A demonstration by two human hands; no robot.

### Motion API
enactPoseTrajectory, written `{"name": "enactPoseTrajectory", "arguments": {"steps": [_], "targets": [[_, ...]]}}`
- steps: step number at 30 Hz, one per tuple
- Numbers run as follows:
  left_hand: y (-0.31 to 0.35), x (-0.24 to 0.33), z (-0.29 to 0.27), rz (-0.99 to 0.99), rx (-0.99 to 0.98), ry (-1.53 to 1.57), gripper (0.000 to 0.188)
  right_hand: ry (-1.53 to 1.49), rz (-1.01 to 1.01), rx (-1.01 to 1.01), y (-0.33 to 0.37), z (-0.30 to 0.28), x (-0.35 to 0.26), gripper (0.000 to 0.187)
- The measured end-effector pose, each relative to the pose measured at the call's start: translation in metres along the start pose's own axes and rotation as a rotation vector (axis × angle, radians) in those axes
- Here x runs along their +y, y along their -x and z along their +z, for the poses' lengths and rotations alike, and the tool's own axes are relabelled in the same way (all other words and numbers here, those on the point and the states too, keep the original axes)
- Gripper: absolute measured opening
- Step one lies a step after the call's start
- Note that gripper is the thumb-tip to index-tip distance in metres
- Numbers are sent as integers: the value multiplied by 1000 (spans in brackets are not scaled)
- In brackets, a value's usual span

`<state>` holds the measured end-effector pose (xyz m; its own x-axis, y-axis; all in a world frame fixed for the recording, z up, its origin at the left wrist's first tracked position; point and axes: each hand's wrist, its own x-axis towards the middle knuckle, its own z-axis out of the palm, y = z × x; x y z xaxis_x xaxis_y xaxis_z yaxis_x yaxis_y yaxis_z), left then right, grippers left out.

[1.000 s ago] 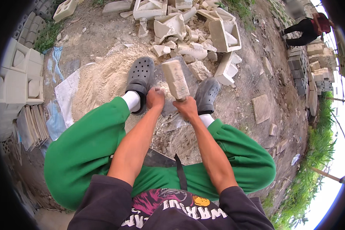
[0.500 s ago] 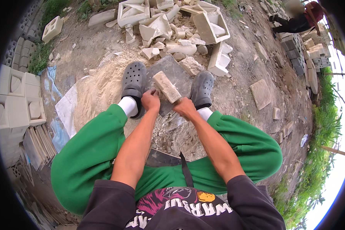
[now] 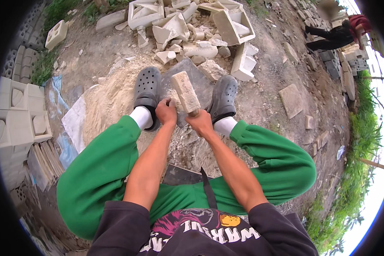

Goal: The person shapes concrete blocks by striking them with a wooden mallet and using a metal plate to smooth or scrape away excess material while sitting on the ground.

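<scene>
My right hand point(image 3: 200, 122) is closed around the short handle of a dusty, block-headed mallet point(image 3: 184, 90). Its pale, worn head points away from me, above a dark flat slab point(image 3: 192, 70) on the ground between my shoes. Just left of the mallet, my left hand point(image 3: 166, 112) is curled with thumb and fingers together. Whatever those fingers may hold is too small or hidden to make out. Pale powder and crumbs lie on the slab near both hands.
My grey clogs point(image 3: 148, 87) flank the slab. Beyond it rises a heap of broken pale blocks point(image 3: 200, 50). A sandy powder mound point(image 3: 109, 100) lies to the left, near stacked blocks point(image 3: 19, 102). At the far right a person point(image 3: 337, 36) stands by more blocks.
The mallet has swung more upright, its far end lifting slightly away from me. My right hand has shifted a little left, closer to my left hand. The person at far right has moved.
</scene>
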<state>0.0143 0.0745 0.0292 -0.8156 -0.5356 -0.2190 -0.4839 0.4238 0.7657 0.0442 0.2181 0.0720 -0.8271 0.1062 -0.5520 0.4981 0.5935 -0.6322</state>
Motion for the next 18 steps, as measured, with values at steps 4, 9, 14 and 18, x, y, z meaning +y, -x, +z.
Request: {"name": "enactPoseTrajectory", "arguments": {"steps": [4, 9, 14, 18], "targets": [[9, 2, 4, -11, 2, -28, 21, 23, 191, -104, 0, 7, 11, 40], [9, -15, 25, -15, 55, 65, 23, 192, 194, -118, -20, -19, 0, 42], [-11, -3, 4, -29, -160, -3, 22, -115, -33, 55, -4, -35, -45, 36], [-12, 2, 16, -19, -158, 33, 24, -40, -183, 200, -19, -3, -11, 41]]}}
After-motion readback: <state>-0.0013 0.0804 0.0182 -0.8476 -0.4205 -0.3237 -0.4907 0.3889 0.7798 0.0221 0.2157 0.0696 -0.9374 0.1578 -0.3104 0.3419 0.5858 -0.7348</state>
